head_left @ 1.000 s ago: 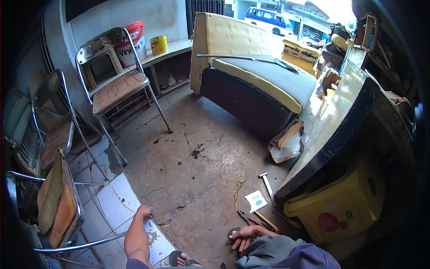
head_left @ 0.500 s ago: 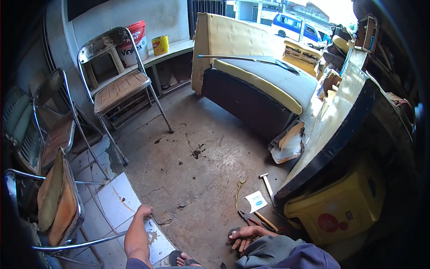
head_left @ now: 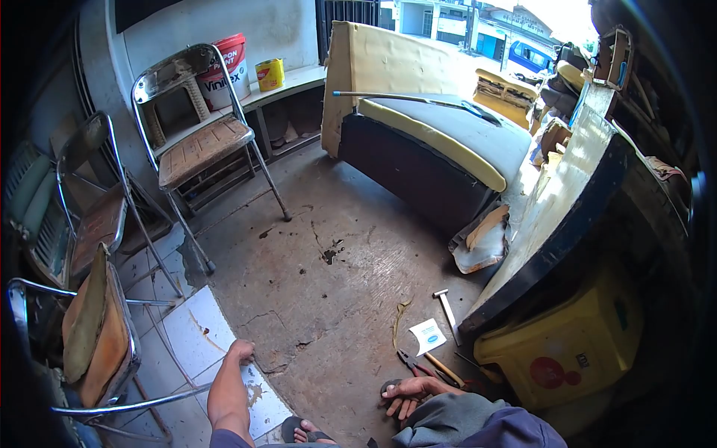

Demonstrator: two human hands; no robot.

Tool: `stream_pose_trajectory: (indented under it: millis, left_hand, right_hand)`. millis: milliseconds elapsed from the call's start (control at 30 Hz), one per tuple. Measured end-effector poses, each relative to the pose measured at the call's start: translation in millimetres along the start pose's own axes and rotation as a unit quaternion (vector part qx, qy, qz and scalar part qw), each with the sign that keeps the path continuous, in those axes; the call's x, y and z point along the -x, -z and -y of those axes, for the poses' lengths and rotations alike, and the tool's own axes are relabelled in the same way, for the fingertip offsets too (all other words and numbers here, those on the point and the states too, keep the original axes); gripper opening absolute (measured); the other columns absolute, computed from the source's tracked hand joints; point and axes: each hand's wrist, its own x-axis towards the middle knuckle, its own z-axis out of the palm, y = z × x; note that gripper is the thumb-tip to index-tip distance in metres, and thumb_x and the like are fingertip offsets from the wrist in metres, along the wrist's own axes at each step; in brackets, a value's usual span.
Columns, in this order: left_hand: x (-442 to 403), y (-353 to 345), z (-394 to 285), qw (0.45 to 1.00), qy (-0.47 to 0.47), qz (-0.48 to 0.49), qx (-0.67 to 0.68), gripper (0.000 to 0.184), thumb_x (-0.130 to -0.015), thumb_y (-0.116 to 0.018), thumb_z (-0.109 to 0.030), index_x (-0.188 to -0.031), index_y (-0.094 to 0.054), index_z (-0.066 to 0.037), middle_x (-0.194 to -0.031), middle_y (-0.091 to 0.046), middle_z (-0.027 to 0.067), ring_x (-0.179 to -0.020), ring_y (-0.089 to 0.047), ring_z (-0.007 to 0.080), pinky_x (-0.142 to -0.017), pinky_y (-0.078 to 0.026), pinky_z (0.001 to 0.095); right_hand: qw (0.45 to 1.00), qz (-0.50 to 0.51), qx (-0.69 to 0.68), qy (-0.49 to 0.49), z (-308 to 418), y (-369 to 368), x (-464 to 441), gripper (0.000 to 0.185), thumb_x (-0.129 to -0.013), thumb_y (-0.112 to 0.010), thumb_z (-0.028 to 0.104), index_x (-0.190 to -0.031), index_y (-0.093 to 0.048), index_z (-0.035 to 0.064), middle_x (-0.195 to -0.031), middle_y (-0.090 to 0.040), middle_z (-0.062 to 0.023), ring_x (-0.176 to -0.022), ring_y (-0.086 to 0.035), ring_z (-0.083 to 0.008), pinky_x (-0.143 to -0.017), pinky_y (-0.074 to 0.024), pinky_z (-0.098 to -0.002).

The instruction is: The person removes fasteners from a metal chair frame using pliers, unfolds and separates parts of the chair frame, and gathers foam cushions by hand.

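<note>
While a foot (head_left: 308, 431) in a dark sandal shows at the bottom edge, the left hand (head_left: 240, 351) appears against the white floor tiles (head_left: 193, 328), its fingers curled inward; whether they pinch anything, I cannot tell. The right hand (head_left: 403, 392), palm partly upturned, has its fingers loosely spread beside grey cloth (head_left: 455, 420) over the person's leg. Just beyond it, on the concrete floor (head_left: 351, 299), lie red-handled pliers (head_left: 409, 361) and a wooden tool handle (head_left: 444, 369), with a white printed card (head_left: 427, 337) past them. A thin brown strip (head_left: 396, 325) trails to the card's left, and a pale-handled hammer (head_left: 448, 316) slants to its right. Farther right sits a yellow plastic container (head_left: 597, 343) with a red emblem. On the left, a metal folding chair (head_left: 205, 154) stands upright, partly on the concrete. Beyond, a stick (head_left: 403, 97) lies across an unfinished sofa (head_left: 418, 172), and a paint bucket (head_left: 226, 86) and a yellow can (head_left: 269, 76) stand on a ledge (head_left: 299, 81). Outside, a blue van (head_left: 529, 56) is partly visible
</note>
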Motion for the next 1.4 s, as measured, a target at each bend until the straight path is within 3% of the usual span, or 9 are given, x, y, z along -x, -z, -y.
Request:
stream_pose_trajectory:
  millis: [200, 300, 333, 400, 567, 767, 933, 1300, 1400]
  left_hand:
    - [-8, 1, 4, 1.0, 0.003, 0.001, -0.005, 0.027, -0.094, -0.057, -0.028, -0.103, -0.068, -0.005, -0.094, -0.07, 0.0077, -0.071, -0.068, 0.021, -0.056, -0.054, 0.0368]
    - [-9, 1, 6, 1.0, 0.0, 0.002, -0.004, 0.027, -0.094, -0.057, -0.028, -0.104, -0.068, -0.005, -0.094, -0.071, 0.0078, -0.072, -0.068, 0.0211, -0.057, -0.054, 0.0369]
    - [-9, 1, 6, 1.0, -0.001, 0.001, -0.005, 0.027, -0.093, -0.057, -0.028, -0.104, -0.068, -0.005, -0.094, -0.071, 0.0078, -0.072, -0.068, 0.0211, -0.057, -0.054, 0.0369]
    - [-5, 2, 4, 1.0, -0.003, 0.001, -0.006, 0.027, -0.093, -0.057, -0.028, -0.104, -0.068, -0.005, -0.095, -0.071, 0.0077, -0.073, -0.068, 0.0211, -0.057, -0.054, 0.037]
    - [4, 1, -1, 1.0, -0.005, -0.005, -0.011, 0.027, -0.093, -0.056, -0.027, -0.103, -0.068, -0.005, -0.096, -0.071, 0.0079, -0.073, -0.069, 0.0214, -0.058, -0.055, 0.0375]
    - [-35, -7, 18, 0.998, -0.03, -0.017, -0.043, 0.035, -0.091, -0.054, -0.031, -0.101, -0.071, -0.002, -0.083, -0.071, 0.0128, -0.066, -0.066, 0.0234, -0.056, -0.053, 0.0375]
    - [16, -4, -16, 0.991, -0.011, -0.033, -0.126, 0.041, -0.09, -0.051, -0.035, -0.091, -0.072, 0.0, -0.083, -0.072, 0.0126, -0.067, -0.067, 0.0243, -0.061, -0.053, 0.0406]
    - [25, -4, -21, 0.993, 0.018, -0.021, -0.113, 0.042, -0.094, -0.053, -0.038, -0.098, -0.071, 0.0, -0.087, -0.071, 0.0135, -0.07, -0.067, 0.0252, -0.06, -0.053, 0.0388]
    - [42, 0, -34, 0.992, 0.005, -0.039, -0.117, 0.034, -0.087, -0.053, -0.025, -0.097, -0.072, 0.001, -0.084, -0.072, 0.0138, -0.072, -0.068, 0.0252, -0.061, -0.053, 0.0405]
  right_hand:
    - [0.999, 0.003, -0.001, 0.033, 19, -58, 42, 0.027, -0.101, -0.054, 0.012, -0.119, -0.06, -0.0072, -0.103, -0.069, -0.0179, -0.081, -0.07, -0.012, -0.071, -0.0555, -0.016]
    - [0.912, -0.251, 0.163, 0.281, 13, -103, 64, 0.029, -0.1, -0.056, 0.015, -0.118, -0.061, -0.007, -0.104, -0.07, -0.0176, -0.077, -0.071, -0.0124, -0.068, -0.0566, -0.0169]
    - [0.972, -0.147, 0.088, 0.162, 14, -60, 40, 0.031, -0.1, -0.056, 0.018, -0.119, -0.06, -0.0058, -0.103, -0.07, -0.0167, -0.074, -0.071, -0.0133, -0.065, -0.0576, -0.0181]
    - [0.998, -0.038, 0.009, 0.038, 12, -19, 10, 0.033, -0.1, -0.057, 0.021, -0.121, -0.059, -0.0047, -0.102, -0.071, -0.0158, -0.071, -0.072, -0.0141, -0.062, -0.0586, -0.0192]
    - [0.987, -0.046, 0.07, -0.14, -6, 29, -49, 0.045, -0.098, -0.059, 0.035, -0.129, -0.055, 0.0023, -0.103, -0.072, -0.0126, -0.067, -0.073, -0.0185, -0.053, -0.0603, -0.0234]
    - [0.984, -0.01, 0.094, -0.151, -15, 53, -69, 0.05, -0.1, -0.055, 0.04, -0.134, -0.052, 0.0041, -0.111, -0.071, -0.0136, -0.079, -0.074, -0.0229, -0.065, -0.0632, -0.0311]
    - [0.977, 0.022, 0.096, -0.19, -22, 76, -97, 0.05, -0.104, -0.046, 0.039, -0.142, -0.044, 0.0052, -0.121, -0.066, -0.0176, -0.091, -0.072, -0.0331, -0.073, -0.0631, -0.0383]
    - [0.977, 0.019, 0.093, -0.19, -31, 84, -101, 0.052, -0.103, -0.049, 0.039, -0.141, -0.044, 0.0046, -0.119, -0.067, -0.0178, -0.089, -0.073, -0.0322, -0.073, -0.0621, -0.0381]
    - [0.969, -0.042, 0.146, -0.193, -13, 49, -88, 0.051, -0.102, -0.051, 0.037, -0.141, -0.045, 0.0046, -0.115, -0.069, -0.0152, -0.081, -0.072, -0.0257, -0.066, -0.06, -0.0336]
